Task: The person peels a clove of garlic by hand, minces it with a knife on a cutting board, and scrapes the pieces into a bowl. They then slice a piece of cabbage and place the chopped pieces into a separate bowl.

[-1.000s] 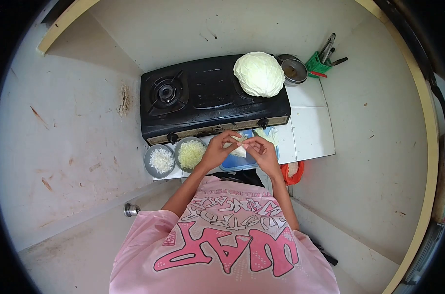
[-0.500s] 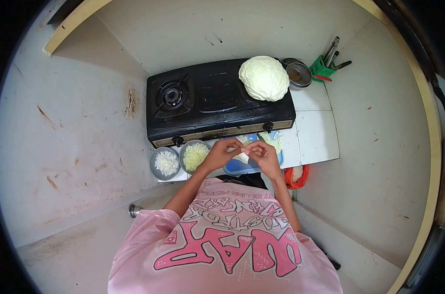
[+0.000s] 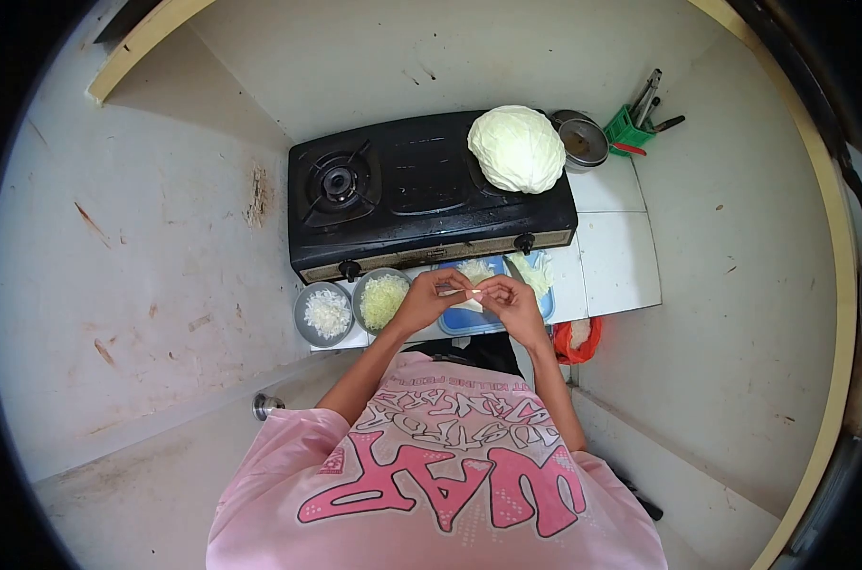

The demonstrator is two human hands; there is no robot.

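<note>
My left hand (image 3: 433,299) and my right hand (image 3: 509,302) meet fingertip to fingertip above a blue cutting board (image 3: 473,323). Pinched between them is a small pale piece (image 3: 475,292), too small to name for certain. On the board behind my fingers lies a little heap of shredded white vegetable (image 3: 475,270). Cabbage leaves (image 3: 537,274) rest at the board's right side, with a dark knife blade (image 3: 513,270) beside them. Something white and flat below my fingers is mostly hidden by my hands.
Left of the board stand a bowl of chopped pale-green vegetable (image 3: 383,300) and a bowl of chopped white pieces (image 3: 327,314). Behind is a black gas stove (image 3: 421,223) bearing a cabbage (image 3: 516,149). Pots (image 3: 583,142), a green utensil basket (image 3: 628,131) and a red bag (image 3: 587,350) are at right.
The small piece between my fingertips shows more plainly now, as my fingers have shifted slightly. The whole view has moved a little; the bowls, cabbage and board stay in place.
</note>
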